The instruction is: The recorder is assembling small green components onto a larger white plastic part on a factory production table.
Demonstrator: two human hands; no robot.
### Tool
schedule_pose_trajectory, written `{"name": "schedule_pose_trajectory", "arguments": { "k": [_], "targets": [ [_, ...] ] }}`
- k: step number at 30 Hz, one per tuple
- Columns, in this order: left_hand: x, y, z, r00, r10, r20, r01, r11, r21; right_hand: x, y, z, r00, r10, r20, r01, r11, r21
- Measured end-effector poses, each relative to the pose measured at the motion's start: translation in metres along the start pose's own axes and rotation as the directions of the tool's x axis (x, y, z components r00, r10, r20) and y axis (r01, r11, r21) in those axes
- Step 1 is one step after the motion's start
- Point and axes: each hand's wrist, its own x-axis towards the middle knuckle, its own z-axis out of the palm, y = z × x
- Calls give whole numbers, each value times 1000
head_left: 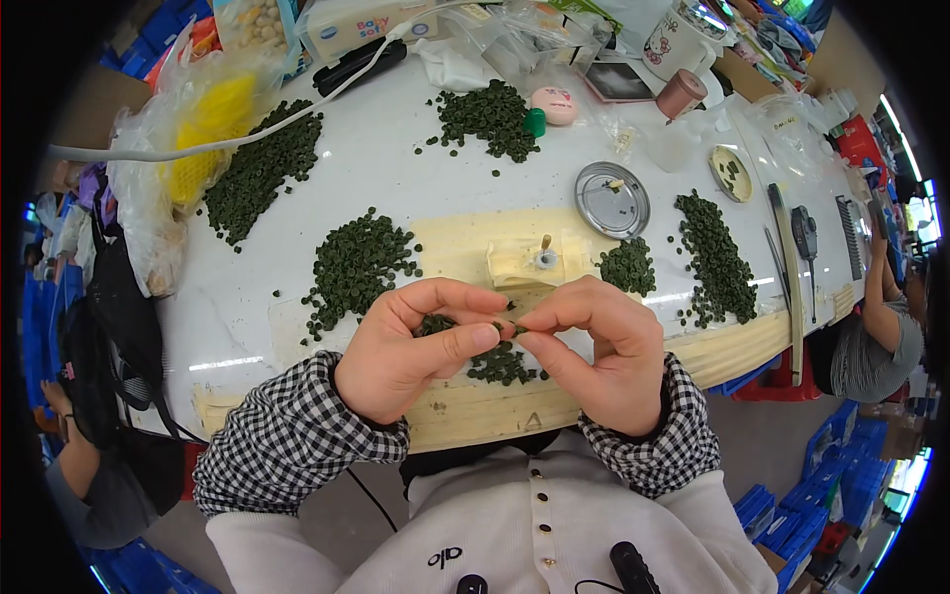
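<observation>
Head view: a small dark green piece (520, 330) is pinched between the thumb and forefinger of the right hand (599, 346), close by the fingertips of the left hand (411, 342). The thumb and forefinger of the left are spaced apart at their tips, with dark green bits (510, 306) beside them; whether these fingers are gripping anything cannot be told. If the pinch were loosened, the piece would probably be lost in the near heap (500, 366) below the hands, where look-alikes are gathered, or bounced off the desk (376, 158), whose edge is near. That heap could also be brushed over the edge by a checked sleeve (307, 421). Just beyond the fingers, the cream block (515, 263) with its upright peg (546, 242) might be bumped by the knuckles. Farther out, the left heap (361, 262) could be scattered by a sideways sweep, and the two right-hand heaps, the smaller (628, 265) and the longer (712, 259), could be mixed if pushed together. If the white cable (247, 144) were tugged, the far-left heap (262, 178) might be disturbed.
</observation>
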Motion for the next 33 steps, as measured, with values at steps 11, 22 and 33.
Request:
{"name": "schedule_pose_trajectory", "arguments": {
  "k": [11,22,33],
  "targets": [
    [-1,-6,-2,994,108,20,-109,988,110,0,0,3,999,-30,-13,29,999,-21],
    [-1,-9,-5,988,156,24,-157,970,184,0,0,6,996,-91,-11,90,993,-79],
    [0,-11,-5,966,258,-8,-250,942,224,-2,-2,9,996,-91,-17,89,992,-91]
  ]
}}
